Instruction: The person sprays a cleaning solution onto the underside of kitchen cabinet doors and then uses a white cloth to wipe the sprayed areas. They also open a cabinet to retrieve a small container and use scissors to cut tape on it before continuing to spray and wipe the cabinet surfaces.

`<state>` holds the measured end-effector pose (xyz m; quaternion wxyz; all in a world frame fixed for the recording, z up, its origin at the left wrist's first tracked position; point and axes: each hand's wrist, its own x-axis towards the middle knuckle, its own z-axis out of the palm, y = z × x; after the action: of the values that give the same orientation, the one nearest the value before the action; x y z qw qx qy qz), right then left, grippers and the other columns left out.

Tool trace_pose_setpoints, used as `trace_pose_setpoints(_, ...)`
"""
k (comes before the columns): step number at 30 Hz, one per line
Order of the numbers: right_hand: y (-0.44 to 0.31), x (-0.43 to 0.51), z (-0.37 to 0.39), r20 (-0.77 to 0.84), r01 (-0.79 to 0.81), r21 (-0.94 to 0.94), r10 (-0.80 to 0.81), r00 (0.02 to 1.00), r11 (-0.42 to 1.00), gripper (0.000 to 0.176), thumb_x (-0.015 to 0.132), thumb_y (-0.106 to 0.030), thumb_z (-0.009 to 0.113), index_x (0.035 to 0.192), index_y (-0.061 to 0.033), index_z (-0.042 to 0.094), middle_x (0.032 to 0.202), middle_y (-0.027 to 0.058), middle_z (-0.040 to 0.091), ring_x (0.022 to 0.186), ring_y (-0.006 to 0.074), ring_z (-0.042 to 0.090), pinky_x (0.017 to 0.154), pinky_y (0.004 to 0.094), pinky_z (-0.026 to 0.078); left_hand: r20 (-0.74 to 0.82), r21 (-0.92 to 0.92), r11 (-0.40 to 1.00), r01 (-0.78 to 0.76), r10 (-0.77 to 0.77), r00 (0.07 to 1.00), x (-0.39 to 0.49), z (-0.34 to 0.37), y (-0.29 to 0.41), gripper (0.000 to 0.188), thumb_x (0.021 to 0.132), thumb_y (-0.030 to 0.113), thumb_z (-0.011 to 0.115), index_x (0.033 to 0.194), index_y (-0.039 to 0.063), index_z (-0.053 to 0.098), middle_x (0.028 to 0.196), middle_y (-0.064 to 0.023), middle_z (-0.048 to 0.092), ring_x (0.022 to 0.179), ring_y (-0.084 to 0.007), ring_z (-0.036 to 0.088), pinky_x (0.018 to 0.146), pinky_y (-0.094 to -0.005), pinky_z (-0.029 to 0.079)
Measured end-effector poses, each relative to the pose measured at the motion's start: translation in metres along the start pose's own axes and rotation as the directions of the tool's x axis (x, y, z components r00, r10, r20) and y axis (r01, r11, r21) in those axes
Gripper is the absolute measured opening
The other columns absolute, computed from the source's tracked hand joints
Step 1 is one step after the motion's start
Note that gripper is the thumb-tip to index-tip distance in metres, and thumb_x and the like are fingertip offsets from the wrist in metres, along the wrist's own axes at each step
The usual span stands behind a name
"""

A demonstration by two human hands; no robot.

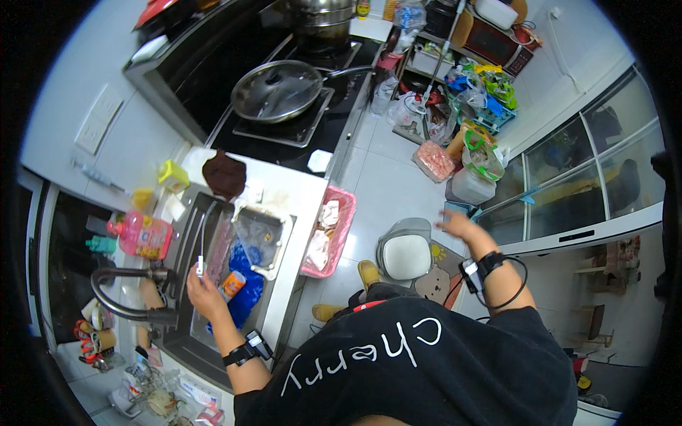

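My left hand [205,295] is over the sink [181,341], its fingers closed on the white end piece [201,264] of a thin white cord-like strip. The strip [203,229] runs up toward a dark brown cloth [224,173] at the counter's corner. Just right of this hand, an orange and white container [233,285] lies on a blue plastic bag [250,293] in the sink. A white-rimmed square basin [261,237] sits beside them. My right hand [459,223] is held out over the floor near a small stool [407,257], fingers apart and holding nothing.
A lidded frying pan [277,90] rests on the stove, handle pointing right. A pink basket [346,223] stands against the counter front. Behind the sink are a curved faucet [101,293] and a pink pump bottle [141,234]. Bags and a plastic container [471,183] line the glass door [559,186].
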<state>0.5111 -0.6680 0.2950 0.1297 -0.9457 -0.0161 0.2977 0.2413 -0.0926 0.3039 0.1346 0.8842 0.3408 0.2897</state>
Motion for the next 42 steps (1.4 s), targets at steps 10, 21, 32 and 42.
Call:
trace_pose_setpoints(10, 0.084, -0.022, 0.111, 0.849, -0.566, 0.262, 0.093, 0.52, 0.781, 0.033, 0.086, -0.045, 0.054, 0.093, -0.0146, 0.064, 0.079, 0.0034, 0.066, 0.054, 0.0141, 0.056, 0.047, 0.0295, 0.045, 0.088, 0.575, 0.798, 0.181, -0.28, 0.956, 0.009, -0.004, 0.109, 0.032, 0.09, 0.027, 0.056, 0.12, 0.015, 0.057, 0.102, -0.0141, 0.065, 0.088, -0.0363, 0.064, 0.068, -0.0507, 0.049)
trace_pose_setpoints(21, 0.111, 0.001, 0.118, 0.775, -0.304, 0.395, -0.137, 0.617, 0.867, 0.054, 0.088, -0.049, 0.055, 0.124, -0.009, 0.059, 0.123, 0.012, 0.059, 0.104, 0.0216, 0.057, 0.087, 0.038, 0.046, -0.168, -0.041, 0.935, -0.353, 0.341, 0.925, 0.043, 0.025, 0.209, 0.028, 0.094, 0.014, 0.052, 0.118, 0.001, 0.056, 0.11, -0.0158, 0.063, 0.096, -0.0332, 0.06, 0.084, -0.0408, 0.045)
trace_pose_setpoints(32, 0.111, -0.061, 0.059, 0.514, -0.484, 0.842, -0.079, 0.854, 0.238, 0.056, 0.088, -0.053, 0.058, 0.13, -0.0166, 0.049, 0.113, 0.0054, 0.061, 0.09, 0.016, 0.061, 0.07, 0.0272, 0.048, 0.609, -0.784, 0.115, 0.61, -0.046, 0.792, 0.084, 0.126, 0.28, 0.039, 0.098, 0.028, 0.049, 0.131, 0.008, 0.048, 0.122, -0.0113, 0.06, 0.109, -0.0244, 0.058, 0.086, -0.0401, 0.048)
trace_pose_setpoints(42, 0.182, -0.162, 0.037, -0.044, 0.447, 0.745, 0.631, 0.774, -0.496, 0.06, 0.087, -0.051, 0.06, 0.126, -0.0066, 0.05, 0.124, 0.0102, 0.056, 0.111, 0.0219, 0.056, 0.092, 0.0377, 0.047, 0.679, -0.734, 0.246, 0.633, 0.246, 0.692, 0.025, 0.204, 0.338, 0.029, 0.097, 0.026, 0.054, 0.116, 0.004, 0.058, 0.101, -0.0053, 0.065, 0.088, -0.0139, 0.061, 0.071, -0.0277, 0.05)
